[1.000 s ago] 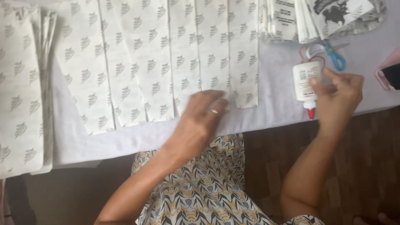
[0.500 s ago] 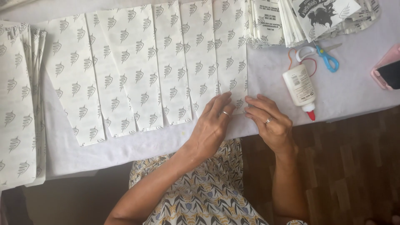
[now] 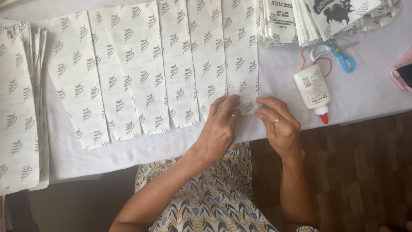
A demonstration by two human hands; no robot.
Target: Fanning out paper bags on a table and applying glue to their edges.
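Several long white paper strips printed with small grey leaf marks lie side by side on a white-covered table. My left hand rests flat with its fingertips on the lower end of the rightmost strip. My right hand pinches that strip's bottom right corner between thumb and fingers. A white glue bottle with a red tip lies on the table just right of my right hand, not held.
Blue-handled scissors lie above the glue bottle. A pile of printed paper sheets fills the top right. A stack of the same patterned paper sits at far left. A pink-cased phone lies at the right edge. Dark wooden floor shows below.
My right hand let go of the glue bottle, which now lies on the table, and moved left to the rightmost strip's corner. My left hand slid up onto that strip.
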